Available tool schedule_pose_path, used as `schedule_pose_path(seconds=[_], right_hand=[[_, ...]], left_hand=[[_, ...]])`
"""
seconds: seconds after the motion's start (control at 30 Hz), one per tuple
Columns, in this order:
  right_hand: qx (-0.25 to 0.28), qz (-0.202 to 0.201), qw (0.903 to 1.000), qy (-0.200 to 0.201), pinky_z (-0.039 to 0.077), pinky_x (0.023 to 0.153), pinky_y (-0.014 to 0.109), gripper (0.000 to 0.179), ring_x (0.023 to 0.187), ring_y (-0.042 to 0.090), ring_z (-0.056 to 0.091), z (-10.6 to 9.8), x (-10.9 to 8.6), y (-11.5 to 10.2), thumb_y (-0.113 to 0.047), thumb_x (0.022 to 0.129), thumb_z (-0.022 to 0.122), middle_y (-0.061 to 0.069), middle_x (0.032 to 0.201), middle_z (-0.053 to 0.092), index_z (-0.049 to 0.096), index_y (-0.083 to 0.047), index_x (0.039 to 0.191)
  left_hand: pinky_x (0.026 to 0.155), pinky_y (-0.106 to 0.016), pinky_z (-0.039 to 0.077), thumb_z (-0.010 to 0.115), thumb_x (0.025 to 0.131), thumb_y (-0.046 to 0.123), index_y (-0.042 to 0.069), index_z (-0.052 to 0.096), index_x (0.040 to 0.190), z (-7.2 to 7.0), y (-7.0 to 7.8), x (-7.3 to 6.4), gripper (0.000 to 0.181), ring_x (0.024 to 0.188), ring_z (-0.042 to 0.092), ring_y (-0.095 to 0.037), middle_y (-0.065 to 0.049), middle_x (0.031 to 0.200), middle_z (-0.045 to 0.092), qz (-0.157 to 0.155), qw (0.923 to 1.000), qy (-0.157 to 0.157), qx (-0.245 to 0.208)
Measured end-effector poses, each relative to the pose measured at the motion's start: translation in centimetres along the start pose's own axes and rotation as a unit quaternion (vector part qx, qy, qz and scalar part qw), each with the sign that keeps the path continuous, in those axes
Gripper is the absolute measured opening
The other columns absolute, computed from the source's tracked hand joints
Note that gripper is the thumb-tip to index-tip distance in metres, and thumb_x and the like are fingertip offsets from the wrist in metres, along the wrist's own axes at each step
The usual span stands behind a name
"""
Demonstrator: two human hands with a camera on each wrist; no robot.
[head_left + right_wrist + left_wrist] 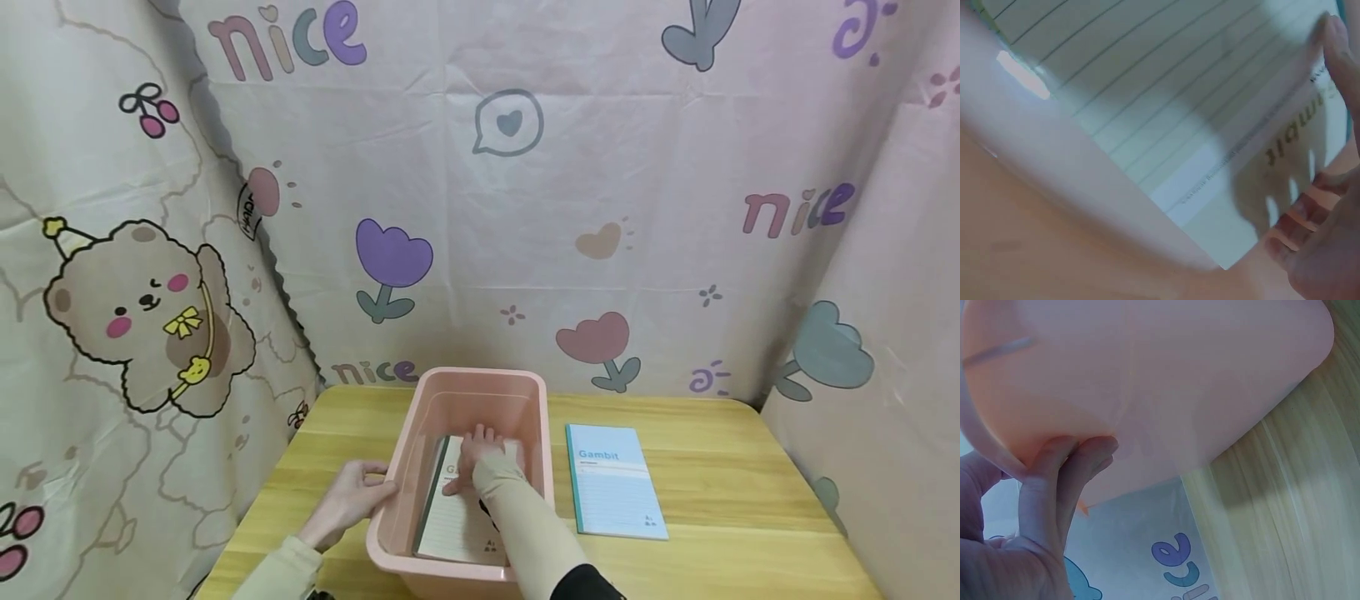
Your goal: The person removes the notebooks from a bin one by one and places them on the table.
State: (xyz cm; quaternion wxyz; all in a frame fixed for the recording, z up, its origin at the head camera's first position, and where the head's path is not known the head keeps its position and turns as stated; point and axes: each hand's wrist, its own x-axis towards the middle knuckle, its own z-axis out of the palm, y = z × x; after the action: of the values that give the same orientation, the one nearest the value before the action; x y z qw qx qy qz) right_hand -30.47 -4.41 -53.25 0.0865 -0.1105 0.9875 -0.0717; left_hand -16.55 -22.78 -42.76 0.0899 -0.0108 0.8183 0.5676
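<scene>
A pink plastic bin [442, 567] stands on the table. My left hand [348, 500] grips its left rim, fingers against the outer wall [1166, 381] and thumb toward the rim. Inside the bin lies a pale notebook [453, 533] with a dark spine, lined cover and "Gambit" lettering. My right hand [480, 462] reaches down over the notebook's far end with its fingers spread. From the right wrist, the thumb [1338, 56] lies over the cover near the spine, and the fingers [1285, 240] extend past the top edge.
A light blue Gambit notebook [617, 492] lies flat to the right of the bin. The wood-grain table [720, 500] ends at a printed cloth backdrop [495, 242], and more cloth hangs at both sides.
</scene>
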Motion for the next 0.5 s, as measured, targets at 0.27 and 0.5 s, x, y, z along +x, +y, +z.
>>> schedule_pose_path(seconds=[0.27,0.5], right_hand=[[-0.031,-0.014,0.9992,0.019,0.039,0.120,0.050,0.116,0.140,0.031,0.044,1.2,0.7,0.1,-0.073,0.053,0.085,0.012,0.151,0.046,0.048,-0.010,0.143],[-0.084,-0.034,0.9950,0.040,0.045,0.113,0.046,0.114,0.126,0.025,0.049,0.8,0.8,0.0,-0.076,0.049,0.085,0.007,0.133,0.053,0.051,-0.013,0.137]], left_hand=[[0.072,-0.039,0.067,0.058,0.089,0.003,-0.025,0.050,0.125,0.2,0.3,-0.1,0.046,0.089,0.075,-0.036,-0.037,0.104,0.070,-0.005,0.9999,0.011,0.003],[0.072,-0.038,0.067,0.059,0.090,0.003,-0.025,0.050,0.125,0.2,0.3,-0.3,0.045,0.086,0.075,-0.034,-0.035,0.102,0.071,-0.005,1.0000,0.005,-0.001]])
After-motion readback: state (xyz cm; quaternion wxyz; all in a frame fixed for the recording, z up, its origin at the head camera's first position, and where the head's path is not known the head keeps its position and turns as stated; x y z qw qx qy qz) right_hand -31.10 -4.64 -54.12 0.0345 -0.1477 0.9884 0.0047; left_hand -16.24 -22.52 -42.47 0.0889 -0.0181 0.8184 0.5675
